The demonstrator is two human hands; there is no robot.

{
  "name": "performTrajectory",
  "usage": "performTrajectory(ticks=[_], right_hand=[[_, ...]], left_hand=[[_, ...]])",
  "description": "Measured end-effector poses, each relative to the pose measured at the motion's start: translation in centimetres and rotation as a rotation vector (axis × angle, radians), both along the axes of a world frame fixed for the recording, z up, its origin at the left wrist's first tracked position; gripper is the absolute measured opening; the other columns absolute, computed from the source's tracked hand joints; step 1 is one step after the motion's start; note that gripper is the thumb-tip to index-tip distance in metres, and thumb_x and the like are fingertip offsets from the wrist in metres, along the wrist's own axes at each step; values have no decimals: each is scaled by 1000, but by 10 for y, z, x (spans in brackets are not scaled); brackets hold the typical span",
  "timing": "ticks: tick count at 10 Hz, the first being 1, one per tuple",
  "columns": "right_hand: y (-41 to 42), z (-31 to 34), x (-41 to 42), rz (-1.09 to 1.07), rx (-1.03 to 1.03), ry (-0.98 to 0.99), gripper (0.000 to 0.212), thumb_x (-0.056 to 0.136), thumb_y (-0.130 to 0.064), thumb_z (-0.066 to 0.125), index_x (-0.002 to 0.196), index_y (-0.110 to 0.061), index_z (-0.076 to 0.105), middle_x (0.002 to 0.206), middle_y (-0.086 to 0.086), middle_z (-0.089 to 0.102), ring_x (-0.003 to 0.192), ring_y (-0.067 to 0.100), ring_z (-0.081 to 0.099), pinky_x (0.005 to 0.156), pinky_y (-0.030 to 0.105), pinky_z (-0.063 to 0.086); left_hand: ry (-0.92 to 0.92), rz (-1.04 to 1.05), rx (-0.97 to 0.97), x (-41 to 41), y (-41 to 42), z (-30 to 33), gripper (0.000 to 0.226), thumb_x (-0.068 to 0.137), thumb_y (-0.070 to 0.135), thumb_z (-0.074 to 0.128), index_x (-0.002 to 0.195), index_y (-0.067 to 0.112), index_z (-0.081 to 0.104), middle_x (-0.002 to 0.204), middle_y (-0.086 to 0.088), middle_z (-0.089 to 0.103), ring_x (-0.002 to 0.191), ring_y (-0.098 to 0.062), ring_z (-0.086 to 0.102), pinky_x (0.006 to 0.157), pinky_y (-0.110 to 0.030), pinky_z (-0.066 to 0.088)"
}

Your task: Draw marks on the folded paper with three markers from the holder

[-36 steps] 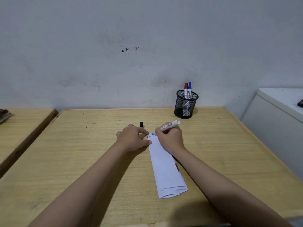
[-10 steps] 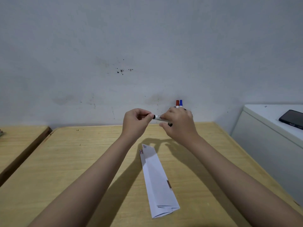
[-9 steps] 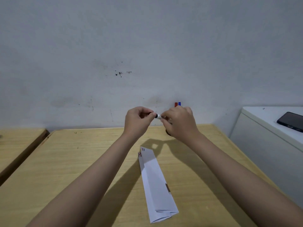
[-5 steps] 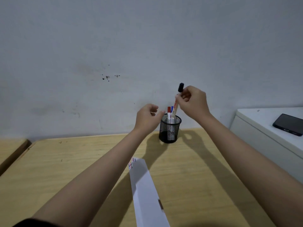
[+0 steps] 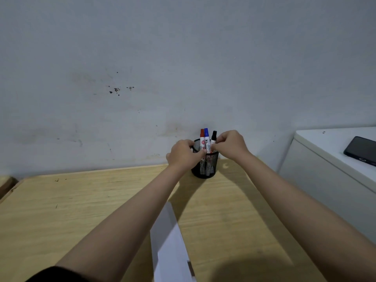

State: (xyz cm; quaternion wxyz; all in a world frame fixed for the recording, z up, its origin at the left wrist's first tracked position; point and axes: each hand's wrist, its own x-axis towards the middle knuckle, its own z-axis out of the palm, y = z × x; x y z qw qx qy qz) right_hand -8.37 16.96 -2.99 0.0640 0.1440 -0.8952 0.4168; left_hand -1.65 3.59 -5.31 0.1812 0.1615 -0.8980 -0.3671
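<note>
A black mesh holder (image 5: pixel 206 165) stands at the back of the wooden table (image 5: pixel 61 202), against the wall. A red-capped marker (image 5: pixel 202 133) and a blue-capped marker (image 5: pixel 206 132) stand in it. A black-capped marker (image 5: pixel 213 135) stands beside them in the holder, and my right hand (image 5: pixel 231 145) pinches its white barrel. My left hand (image 5: pixel 183 154) grips the holder's left rim, thumb in front. The folded white paper (image 5: pixel 168 243) lies near me between my forearms; its far tip is hidden by my left arm.
A white cabinet (image 5: pixel 321 171) stands to the right of the table, with a dark phone (image 5: pixel 362 150) on top. The corner of a second wooden table (image 5: pixel 6 185) shows at the far left. A grey wall rises directly behind the holder.
My right hand has lowered the capped black marker from above the holder down into it. My left hand has moved onto the holder's rim. The view has shifted forward.
</note>
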Motion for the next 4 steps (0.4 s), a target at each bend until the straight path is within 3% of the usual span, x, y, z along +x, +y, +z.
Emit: performTrajectory(ticks=[2,4], right_hand=[[3,-4,3,-22,-62,-45,5,76,-12,72,79,-9,69,82,7,66,79,19,59,70,27,45],[4,-1,7,-64,-74,-36,40,77,-21,73,112,-4,62,101,8,62,93,22,59,76,27,42]], left_hand=[[-33,-3,22,2,1,2,46,75,52,65,110,22,62,111,1,66,109,-21,59,95,-45,44],[-28,-55,97,8,0,4,53,77,49,64,121,20,58,118,-5,63,112,-24,58,93,-46,49]])
